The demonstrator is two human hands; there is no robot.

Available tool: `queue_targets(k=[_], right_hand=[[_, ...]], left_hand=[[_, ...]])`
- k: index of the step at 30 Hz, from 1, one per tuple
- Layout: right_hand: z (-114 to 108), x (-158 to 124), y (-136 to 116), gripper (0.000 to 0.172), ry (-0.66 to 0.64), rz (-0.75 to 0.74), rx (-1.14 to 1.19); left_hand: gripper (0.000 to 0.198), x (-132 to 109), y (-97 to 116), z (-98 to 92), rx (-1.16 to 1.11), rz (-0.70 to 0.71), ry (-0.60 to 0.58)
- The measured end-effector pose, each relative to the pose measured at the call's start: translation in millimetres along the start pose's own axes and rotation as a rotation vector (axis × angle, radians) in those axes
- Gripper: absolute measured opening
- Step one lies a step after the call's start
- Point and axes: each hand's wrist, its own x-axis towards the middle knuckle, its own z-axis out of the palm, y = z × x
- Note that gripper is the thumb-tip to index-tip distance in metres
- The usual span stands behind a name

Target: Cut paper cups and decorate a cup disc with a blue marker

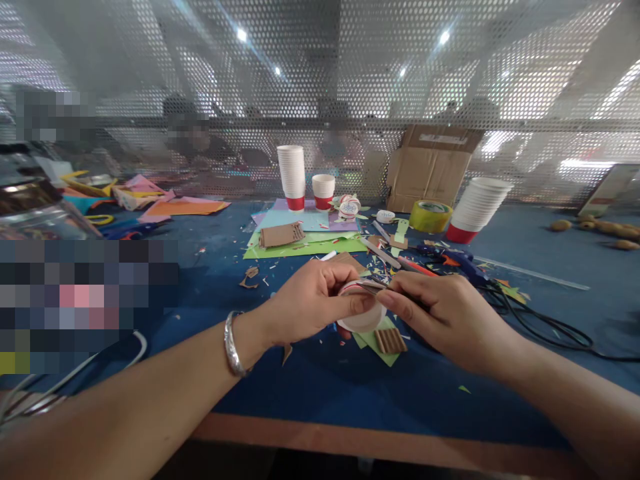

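My left hand (323, 293), with a silver bracelet at its wrist, grips a white paper cup piece (361, 321) with a red mark near its rim. The thumb lies across the piece and the fingers curl behind it. My right hand (440, 310) is closed on a thin, dark, pointed metal tool (373, 285), whose tip reaches the cup piece's rim. Its handle is mostly hidden, so the exact kind does not show. Just below the hands lie a square of corrugated cardboard (391, 341) and light green paper (384, 357).
Stacked paper cups (291, 175) stand at the back, another stack (479, 205) leaning at right. Yellow tape (431, 216), a cardboard box (431, 167) and a blue glue gun (463, 261) with a black cable (545, 333) are nearby. Paper scraps litter the blue table (280, 393).
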Motion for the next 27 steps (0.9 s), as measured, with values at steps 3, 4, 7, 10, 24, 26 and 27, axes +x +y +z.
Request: queue_targets(k=[3, 4, 7, 10, 24, 26, 27], right_hand=[[-0.1, -1.4, -1.1, 0.043, 0.006, -0.007, -0.001], [-0.3, -2.0, -1.8, 0.042, 0.003, -0.004, -0.002], [-0.9, -3.5, -4.0, 0.043, 0.009, 0.008, 0.004], [-0.8, -3.4, -4.9, 0.044, -0.001, 0.025, 0.027], [5.2, -0.5, -2.5, 0.045, -0.003, 0.077, 0.051], [5.1, 0.7, -2.3, 0.045, 0.033, 0.079, 0.054], [5.0, 1.4, -2.3, 0.045, 0.052, 0.083, 0.054]], left_hand=[[0.035, -0.1, 2.0, -1.0, -0.015, 0.005, -0.020], [0.035, -0.4, 3.0, -1.3, -0.025, 0.009, -0.025], [0.034, -1.6, 6.1, -1.7, -0.055, 0.008, -0.036], [0.029, -2.4, 7.2, -1.7, -0.080, -0.018, -0.050], [0.031, 0.3, 4.7, -1.2, -0.064, -0.120, -0.019], [0.032, 1.9, 1.0, 1.4, -0.079, -0.089, 0.034], [0.031, 2.9, -1.3, 2.9, -0.098, -0.063, 0.064]])
